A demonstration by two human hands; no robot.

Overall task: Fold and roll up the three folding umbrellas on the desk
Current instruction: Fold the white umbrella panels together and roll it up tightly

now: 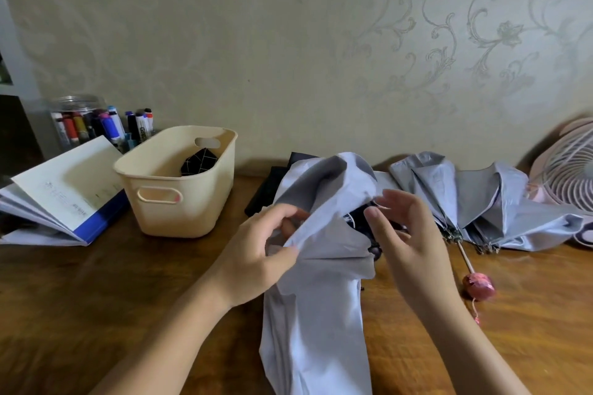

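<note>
Ideally, each loose panel of the pale umbrella [317, 314] lying on the bench [96, 282] is pulled flat while pinched by the left hand [256, 253], the right hand [407, 234] kept spread and ready

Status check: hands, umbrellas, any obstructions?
Left hand pinching front umbrella canopy; right hand open beside it. Second umbrella unfolded at right, pink handle out. Basket left, clear of work.

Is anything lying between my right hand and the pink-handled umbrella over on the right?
Nothing visible blocks it. The right hand is at the pale umbrella in front of you, and only bare desk lies between it and the pink-handled umbrella. Its pink handle points toward you.
</note>
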